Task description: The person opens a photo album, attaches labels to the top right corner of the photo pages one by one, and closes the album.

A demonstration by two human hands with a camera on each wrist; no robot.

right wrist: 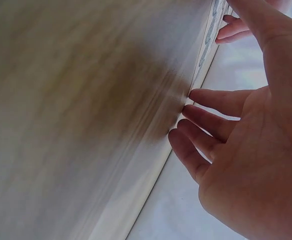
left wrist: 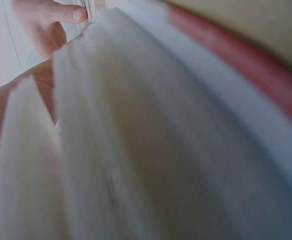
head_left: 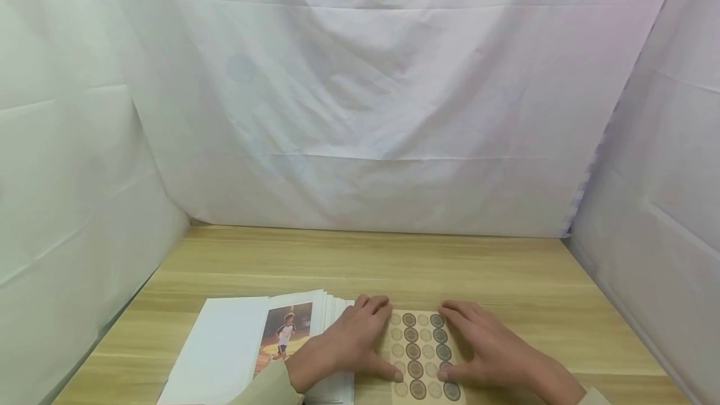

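A tan sheet of round stickers (head_left: 420, 352), in alternating dark and pale columns, lies flat on the table between both hands. My left hand (head_left: 351, 339) is at its left side, fingertips right at the upper left edge and the thumb on the lower left part. Along the right edge is my right hand (head_left: 489, 345), its thumb over the lower right stickers. In the right wrist view its loosely bent fingers (right wrist: 191, 145) reach down to the tabletop beside the sheet. An open album (head_left: 225, 342) lies under my left forearm.
A photo (head_left: 285, 330) of a running child is on the album's right-hand page. Loose page edges (left wrist: 86, 140) fill much of the left wrist view. White cloth (head_left: 360, 92) encloses the wooden table (head_left: 360, 261) at the back and sides.
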